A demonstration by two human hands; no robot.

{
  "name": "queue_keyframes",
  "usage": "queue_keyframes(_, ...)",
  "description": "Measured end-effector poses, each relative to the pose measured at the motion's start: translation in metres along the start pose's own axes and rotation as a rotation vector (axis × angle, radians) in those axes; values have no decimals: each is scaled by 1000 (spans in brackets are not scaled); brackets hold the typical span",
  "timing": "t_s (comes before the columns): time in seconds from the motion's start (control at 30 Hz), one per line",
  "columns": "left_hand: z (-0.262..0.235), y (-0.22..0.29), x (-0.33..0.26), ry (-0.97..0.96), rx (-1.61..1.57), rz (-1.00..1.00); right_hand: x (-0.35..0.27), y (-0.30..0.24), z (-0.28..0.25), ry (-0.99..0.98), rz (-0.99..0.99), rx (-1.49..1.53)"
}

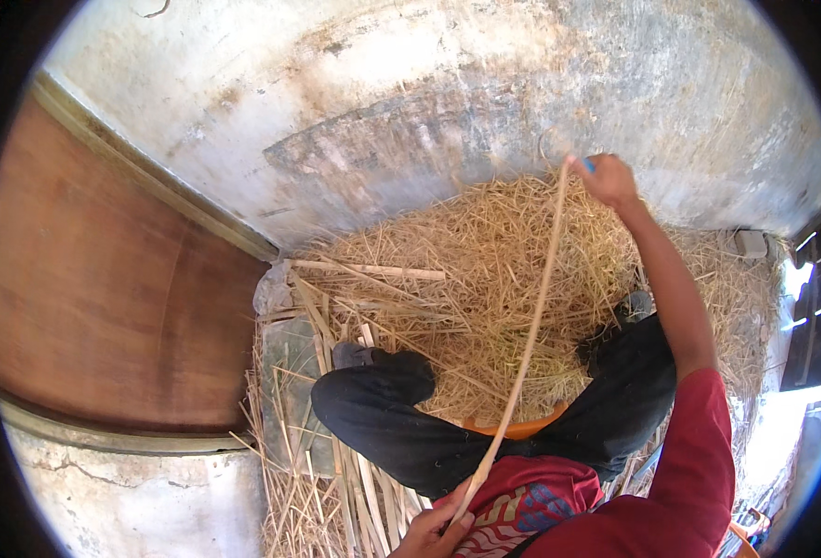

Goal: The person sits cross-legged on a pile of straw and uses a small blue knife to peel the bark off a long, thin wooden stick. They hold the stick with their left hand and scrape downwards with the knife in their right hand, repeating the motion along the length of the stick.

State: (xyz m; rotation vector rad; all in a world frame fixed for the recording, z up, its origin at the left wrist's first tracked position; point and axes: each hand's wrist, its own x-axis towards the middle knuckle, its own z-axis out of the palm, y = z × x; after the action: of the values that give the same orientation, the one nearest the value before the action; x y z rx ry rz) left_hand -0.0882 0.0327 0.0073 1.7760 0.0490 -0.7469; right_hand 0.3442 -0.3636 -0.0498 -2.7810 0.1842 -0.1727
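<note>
A long, thin, pale strip [533,344], which looks like split bamboo, runs slantwise from my waist up to the far wall, slightly bowed. My left hand [436,532] is closed round its near end, close to my red shirt. With the arm stretched far out, my right hand [608,181] is closed at the strip's far end. A bit of a blue thing [588,166] shows at its fingers; its kind is hidden by the hand. Whether the right fingers also grip the strip I cannot tell.
A heap of straw-like shavings [485,251] lies between my feet against the stained wall [410,121]. Several split strips [364,493] lie by my left leg. A brown door panel [122,279] stands at left. Part of an orange seat [522,426] shows beneath me.
</note>
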Motion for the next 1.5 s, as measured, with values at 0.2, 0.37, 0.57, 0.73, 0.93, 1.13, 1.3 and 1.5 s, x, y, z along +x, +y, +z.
queue_keyframes(0.2,-7,-4,-1,76,-147,-14,10,85,-16,87,261,-66)
queue_keyframes(0.37,-9,26,57,27,-946,71,-86,-68,-47,-194,-167,210)
queue_keyframes(0.57,-7,45,101,-131,-1289,85,-195,-121,-15,-302,-785,155)
queue_keyframes(0.73,-5,52,108,-223,-1410,156,-163,-109,-4,-86,-725,187)
queue_keyframes(0.93,-5,52,105,-223,-1468,179,-177,-124,-9,-99,-865,72)
queue_keyframes(1.13,-5,46,103,-218,-1414,133,-139,-111,-2,-180,-464,171)
queue_keyframes(1.3,-8,51,102,-177,-1436,142,-172,-125,-4,-224,-766,128)
queue_keyframes(1.5,-12,50,107,-196,-1423,159,-158,-121,9,-74,-652,176)
